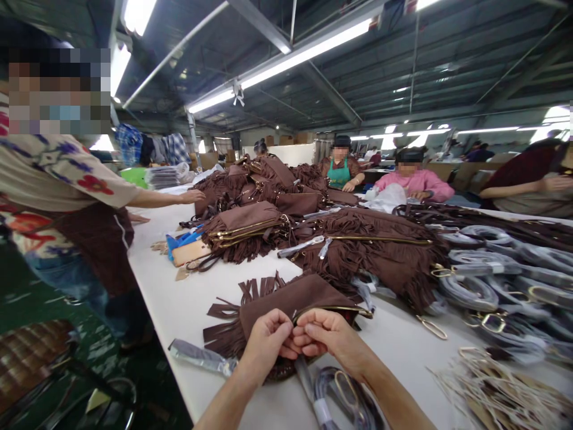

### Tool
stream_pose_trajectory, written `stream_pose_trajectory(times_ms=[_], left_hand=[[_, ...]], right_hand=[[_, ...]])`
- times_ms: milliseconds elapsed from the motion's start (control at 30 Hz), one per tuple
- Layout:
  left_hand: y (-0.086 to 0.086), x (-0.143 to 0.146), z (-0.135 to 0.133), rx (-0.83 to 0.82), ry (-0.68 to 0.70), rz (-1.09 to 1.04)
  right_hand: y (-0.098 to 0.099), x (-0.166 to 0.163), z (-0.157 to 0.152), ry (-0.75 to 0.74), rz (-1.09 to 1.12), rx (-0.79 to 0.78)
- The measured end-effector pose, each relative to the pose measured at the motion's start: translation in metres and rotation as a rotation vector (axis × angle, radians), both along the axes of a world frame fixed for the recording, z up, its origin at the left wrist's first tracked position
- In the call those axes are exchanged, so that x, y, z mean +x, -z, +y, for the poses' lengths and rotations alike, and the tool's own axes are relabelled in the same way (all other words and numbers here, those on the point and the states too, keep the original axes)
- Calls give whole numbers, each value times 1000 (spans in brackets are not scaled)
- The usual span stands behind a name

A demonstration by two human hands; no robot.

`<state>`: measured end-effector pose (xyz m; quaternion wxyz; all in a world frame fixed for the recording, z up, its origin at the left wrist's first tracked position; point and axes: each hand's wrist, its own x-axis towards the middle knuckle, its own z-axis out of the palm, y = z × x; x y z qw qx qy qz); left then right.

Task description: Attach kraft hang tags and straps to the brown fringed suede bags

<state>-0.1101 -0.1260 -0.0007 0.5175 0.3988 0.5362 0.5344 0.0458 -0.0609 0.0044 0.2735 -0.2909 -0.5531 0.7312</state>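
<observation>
In front of me on the white table lies a brown fringed bag (286,298), its fringe spread to the left and its gold zipper along the right. Both hands meet over its near edge. My left hand (271,340) is closed, thumb pressed to fingers. Close beside it, my right hand (329,337) is closed with fingertips pinched together. Whatever sits between the fingertips is too small or hidden to name. A plastic-wrapped strap coil with a gold clasp (344,394) lies below my right hand. Left of my left hand rests a plastic-wrapped strip (201,356).
Brown fringed bags (367,239) are piled beyond. Wrapped strap coils (474,292) and corded tags (496,388) lie to the right. A co-worker in a floral top (58,179) stands at the left, one hand on the pile. Other people sit across the table. A stool (36,364) stands lower left.
</observation>
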Motion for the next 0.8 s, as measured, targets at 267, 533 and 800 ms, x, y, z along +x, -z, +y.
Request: stream_pose_trajectory(times_ms=[267, 533, 800], left_hand=[[-3, 5, -2, 27, -30, 7], [2, 5, -1, 99, -30, 182], [0, 5, -4, 204, -100, 316]], right_hand=[[8, -6, 4, 133, 53, 132], [13, -3, 6, 167, 40, 201], [10, 2, 6, 132, -102, 489]])
